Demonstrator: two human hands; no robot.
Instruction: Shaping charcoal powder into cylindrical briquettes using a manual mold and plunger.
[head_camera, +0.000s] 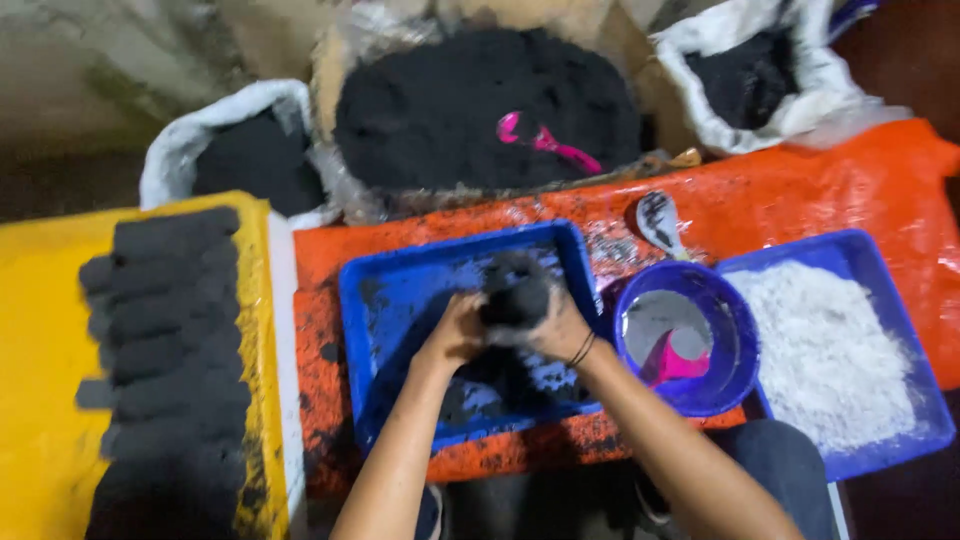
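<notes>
Both hands, left hand (455, 330) and right hand (557, 328), clamped on dark lump (515, 292) over blue tray (385, 280), frame centre; many pressed blocks (165, 330) stacked left, loose black powder (450, 110) remains above.

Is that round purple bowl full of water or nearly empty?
Part full at most. The purple bowl shows grey liquid low inside, with much bare inner wall above and a pink scoop standing in it.

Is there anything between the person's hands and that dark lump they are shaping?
Nothing visible. The left hand and right hand press straight against the dark lump from either side, above the blue tray.
</notes>
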